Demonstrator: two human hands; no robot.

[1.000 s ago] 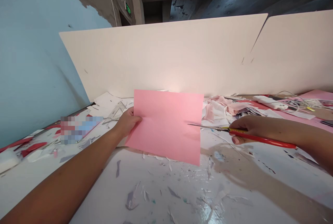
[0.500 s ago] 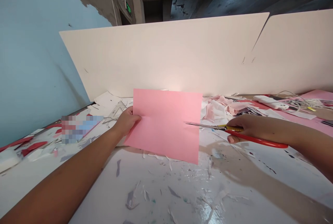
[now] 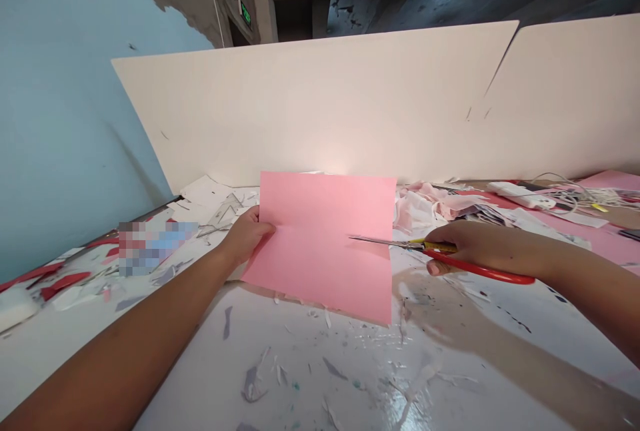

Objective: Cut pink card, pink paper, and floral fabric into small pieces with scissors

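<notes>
A sheet of pink paper (image 3: 320,217) is held up above the white table, its left edge pinched by my left hand (image 3: 247,234), thumb in front and fingers behind. My right hand (image 3: 465,247) grips scissors (image 3: 480,269) with red and yellow handles. The blades point left and reach over the right edge of the sheet, with the tip well inside it. A slit appears to run in from that edge along the blades. Most of my left fingers are hidden behind the paper.
White table (image 3: 200,377) carries paper scraps and paint marks. Crumpled pink and white paper (image 3: 425,207) lies behind on the right, near a white power strip (image 3: 523,195) with cables. Red scraps (image 3: 65,284) lie at left. A white partition (image 3: 320,104) stands along the back.
The scissors and my right hand have moved left, so the blades reach further into the pink sheet. The sheet has shifted slightly right and its lower right corner hangs a little lower.
</notes>
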